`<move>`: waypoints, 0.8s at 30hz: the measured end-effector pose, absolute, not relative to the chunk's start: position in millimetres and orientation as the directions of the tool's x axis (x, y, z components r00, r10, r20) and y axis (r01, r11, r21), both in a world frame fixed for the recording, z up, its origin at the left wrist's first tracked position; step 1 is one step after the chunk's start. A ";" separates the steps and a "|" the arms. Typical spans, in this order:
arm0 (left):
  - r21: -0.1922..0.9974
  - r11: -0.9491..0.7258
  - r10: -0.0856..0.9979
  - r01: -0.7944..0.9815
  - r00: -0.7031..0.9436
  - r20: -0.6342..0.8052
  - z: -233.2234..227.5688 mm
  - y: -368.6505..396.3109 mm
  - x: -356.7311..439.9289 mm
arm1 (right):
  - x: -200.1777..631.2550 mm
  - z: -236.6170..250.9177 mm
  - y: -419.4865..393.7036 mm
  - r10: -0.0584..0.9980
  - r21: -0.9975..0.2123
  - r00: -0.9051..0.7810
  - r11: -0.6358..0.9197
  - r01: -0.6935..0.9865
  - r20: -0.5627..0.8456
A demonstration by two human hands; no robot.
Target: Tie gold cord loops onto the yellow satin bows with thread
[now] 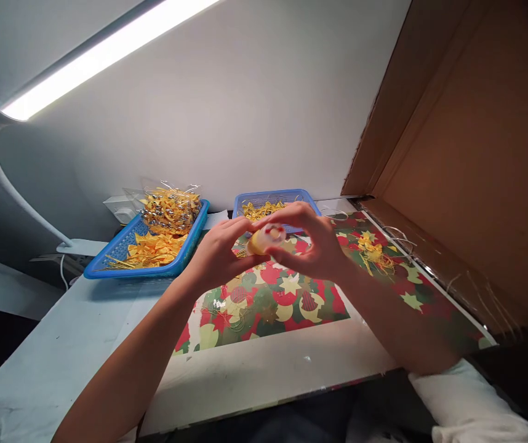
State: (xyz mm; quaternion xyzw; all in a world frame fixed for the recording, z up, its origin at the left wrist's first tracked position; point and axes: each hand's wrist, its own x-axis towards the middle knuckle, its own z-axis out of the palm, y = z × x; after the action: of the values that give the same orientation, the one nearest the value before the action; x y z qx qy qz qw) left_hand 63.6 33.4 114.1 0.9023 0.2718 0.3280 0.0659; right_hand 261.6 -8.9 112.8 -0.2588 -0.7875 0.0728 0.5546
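Note:
Both hands are raised over the middle of the table, with a small yellowish roll (264, 239) between them; its white end has red marks and it looks like a roll of tape. My left hand (224, 249) has its thumb and fingers closed on the roll's left side. My right hand (312, 243) curves round the other end, thumb below and fingers above. The roll is slightly blurred, and the fingers hide part of it. Just behind the hands is a light blue basket (312, 200) holding golden bows (264, 210).
At the left stands a blue basket (128, 274) with golden bows and a clear bag (172, 206) of more. A patterned sheet (268, 320) covers part of the table, with a golden bow bunch (370, 249) at right. A lamp (107, 58) hangs above; cardboard (476, 154) stands right.

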 end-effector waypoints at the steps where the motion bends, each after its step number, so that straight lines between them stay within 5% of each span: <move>1: 0.327 -0.833 0.551 0.446 0.617 0.562 114.9 32.0 63.7 | 265.9 113.1 -5.5 0.538 -0.482 -0.210 0.835 0.267 0.816; 4: 0.452 -0.786 0.618 0.421 0.524 0.586 116.0 30.0 63.1 | 282.0 114.1 5.8 0.693 -0.680 -0.166 0.721 0.133 0.702; 7: 0.586 -0.727 0.684 0.357 0.454 0.572 115.5 30.2 62.2 | 294.9 117.3 11.2 0.783 -0.773 -0.266 0.612 0.169 0.562; 10: 0.655 -0.685 0.718 0.318 0.447 0.533 114.2 29.3 62.9 | 297.6 122.7 7.0 0.796 -0.740 -0.368 0.594 0.316 0.481; 15: 0.601 -0.741 0.661 0.299 0.482 0.575 112.9 25.6 65.4 | 287.3 128.0 -5.1 0.807 -0.686 -0.447 0.574 0.446 0.385; 19: 0.705 -0.692 0.666 0.155 0.513 0.542 114.9 24.5 64.2 | 284.7 127.3 -8.0 0.780 -0.656 -0.398 0.624 0.425 0.484; 24: 0.820 -0.569 0.712 0.059 0.534 0.456 118.3 20.9 63.5 | 286.5 122.7 -3.2 0.567 -0.420 -0.386 0.813 0.403 0.728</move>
State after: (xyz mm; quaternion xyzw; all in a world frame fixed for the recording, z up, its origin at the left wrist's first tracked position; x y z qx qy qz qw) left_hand 63.5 20.9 118.3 0.7823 0.2465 0.4153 0.3934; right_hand 286.5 -3.2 122.7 -0.2931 -0.8278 0.0873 0.4704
